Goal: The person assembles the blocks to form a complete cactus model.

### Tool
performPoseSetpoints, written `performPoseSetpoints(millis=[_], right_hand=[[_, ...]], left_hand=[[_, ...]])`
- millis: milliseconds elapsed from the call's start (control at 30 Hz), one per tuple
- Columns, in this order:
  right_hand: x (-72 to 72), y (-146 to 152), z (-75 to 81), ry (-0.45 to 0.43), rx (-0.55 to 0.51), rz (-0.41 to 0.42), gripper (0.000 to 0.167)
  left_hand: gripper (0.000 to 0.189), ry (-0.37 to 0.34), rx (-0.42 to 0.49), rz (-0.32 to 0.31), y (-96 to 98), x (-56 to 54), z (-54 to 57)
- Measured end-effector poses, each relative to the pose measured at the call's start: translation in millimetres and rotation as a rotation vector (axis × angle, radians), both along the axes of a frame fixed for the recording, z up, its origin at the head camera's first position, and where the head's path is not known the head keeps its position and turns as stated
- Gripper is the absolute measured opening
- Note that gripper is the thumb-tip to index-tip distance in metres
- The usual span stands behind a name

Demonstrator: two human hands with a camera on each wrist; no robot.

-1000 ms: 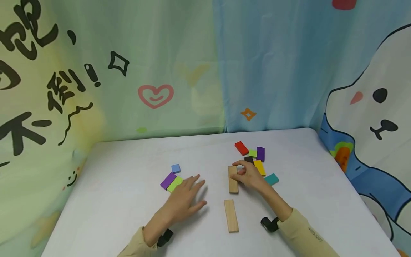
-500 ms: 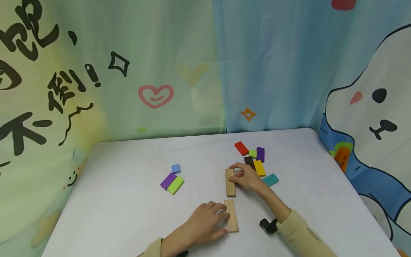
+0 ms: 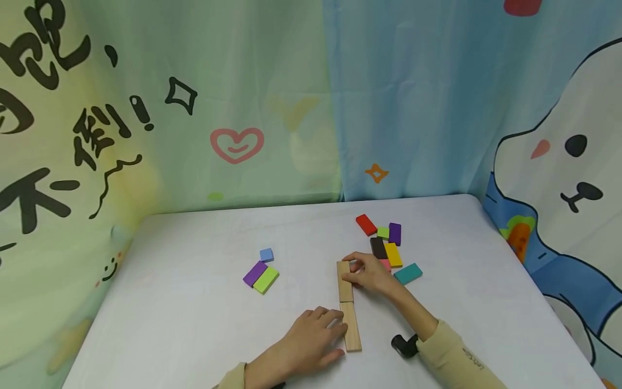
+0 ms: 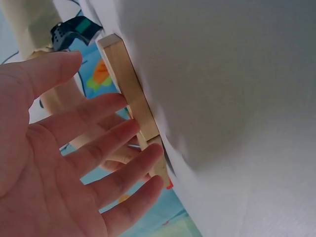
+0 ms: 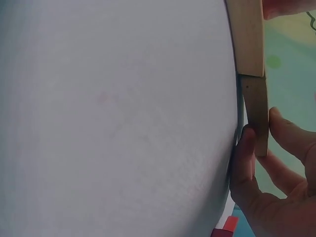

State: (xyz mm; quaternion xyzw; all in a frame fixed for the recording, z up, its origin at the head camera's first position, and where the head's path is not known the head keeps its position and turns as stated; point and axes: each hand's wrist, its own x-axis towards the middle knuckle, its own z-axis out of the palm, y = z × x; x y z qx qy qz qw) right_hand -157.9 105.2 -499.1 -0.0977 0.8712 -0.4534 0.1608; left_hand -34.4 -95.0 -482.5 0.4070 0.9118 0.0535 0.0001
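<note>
Two plain wooden blocks lie end to end on the white table (image 3: 194, 324), forming one line with a slight bend. My right hand (image 3: 371, 275) pinches the far wooden block (image 3: 344, 289) between thumb and fingers; the right wrist view shows its digits on both sides of that block (image 5: 256, 96). Beside the near wooden block (image 3: 353, 335), my left hand (image 3: 311, 337) has its fingertips at the left edge. In the left wrist view the left hand's fingers are spread and extended, overlapping the near block (image 4: 131, 84). A narrow seam shows where the blocks meet.
Past the right hand lies a cluster of coloured blocks: red (image 3: 366, 225), purple (image 3: 394, 234), black (image 3: 378, 248), yellow (image 3: 393, 255) and teal (image 3: 408, 274) among them. To the left are a blue block (image 3: 266, 255), a purple block (image 3: 255, 273) and a green block (image 3: 265, 280).
My left hand has come from beside the green block to the near wooden block. The right hand has drawn the far wooden block nearer and slightly left, closing the gap between the two.
</note>
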Motion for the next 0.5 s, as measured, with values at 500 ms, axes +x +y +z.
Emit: performPoseSetpoints(millis=[500], right_hand=[[1.4, 0.1, 4.2, 0.017, 0.057, 0.050, 0.040]], left_hand=[[0.031, -0.005, 0.038, 0.015, 2.4, -3.7, -0.3]])
